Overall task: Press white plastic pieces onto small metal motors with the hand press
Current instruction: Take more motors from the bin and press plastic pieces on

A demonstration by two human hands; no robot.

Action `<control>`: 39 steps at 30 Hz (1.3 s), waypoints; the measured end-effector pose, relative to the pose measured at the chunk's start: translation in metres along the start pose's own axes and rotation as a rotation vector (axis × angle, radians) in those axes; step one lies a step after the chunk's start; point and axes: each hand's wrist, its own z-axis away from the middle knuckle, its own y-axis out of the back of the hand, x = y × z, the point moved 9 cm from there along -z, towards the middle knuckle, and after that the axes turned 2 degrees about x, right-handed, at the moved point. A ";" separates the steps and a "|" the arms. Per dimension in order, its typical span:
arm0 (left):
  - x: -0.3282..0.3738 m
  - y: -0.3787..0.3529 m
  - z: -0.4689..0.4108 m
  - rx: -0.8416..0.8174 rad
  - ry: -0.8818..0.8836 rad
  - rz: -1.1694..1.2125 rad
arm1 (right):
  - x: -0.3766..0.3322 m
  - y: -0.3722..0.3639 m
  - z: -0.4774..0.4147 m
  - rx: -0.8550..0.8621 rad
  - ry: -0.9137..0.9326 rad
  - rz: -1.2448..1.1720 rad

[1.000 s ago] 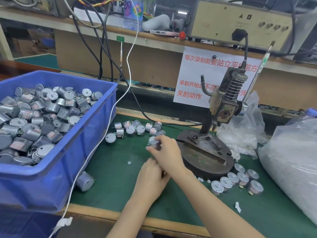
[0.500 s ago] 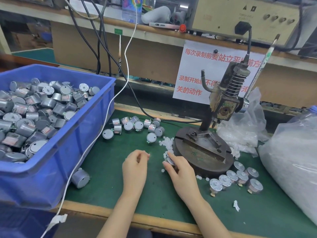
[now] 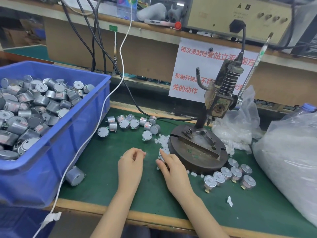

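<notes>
1. A blue bin (image 3: 51, 152) heaped with small metal motors is set at the counter's (image 3: 103, 194) left edge.
2. Loose motors (image 3: 130, 123) are scattered toward the back edge.
3. The left hand (image 3: 131, 162) is held near the front edge, its grip narrow, with a white plastic piece (image 3: 145, 153) pinched at the fingertips.
4. A motor (image 3: 160, 157) is held in the grip of the right hand (image 3: 171, 166), at the near end of a pile of white pieces (image 3: 162, 140).
5. The hand press (image 3: 217, 103) is stood just right of the pile.
6. A row of motors (image 3: 229, 174) is laid beside a clear bag (image 3: 291, 160) at the right edge.

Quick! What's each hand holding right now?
Left hand: fingertips pinched, seemingly on a tiny white plastic piece.
Right hand: grips a small motor.
</notes>
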 end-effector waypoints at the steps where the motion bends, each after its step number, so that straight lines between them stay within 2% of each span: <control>1: 0.000 0.000 0.000 0.000 0.000 0.003 | 0.000 0.000 0.000 -0.005 0.004 0.010; 10: 0.002 -0.001 0.000 -0.016 -0.032 -0.006 | -0.016 -0.005 0.002 -0.046 0.142 0.177; 21: 0.003 -0.004 0.000 -0.047 -0.070 -0.048 | -0.022 -0.009 0.002 -0.042 0.210 0.239; 25: 0.005 -0.005 0.000 -0.053 -0.084 -0.051 | -0.018 -0.009 0.004 -0.050 0.175 0.237; 30: 0.005 -0.005 -0.002 -0.049 -0.083 -0.066 | -0.018 0.003 0.008 0.037 0.164 0.255; 33: 0.004 -0.005 -0.001 -0.062 -0.086 -0.065 | -0.011 0.014 0.011 0.067 0.089 0.233; 39: 0.003 -0.006 -0.002 -0.066 -0.079 -0.060 | 0.005 0.029 0.015 -0.087 -0.038 0.239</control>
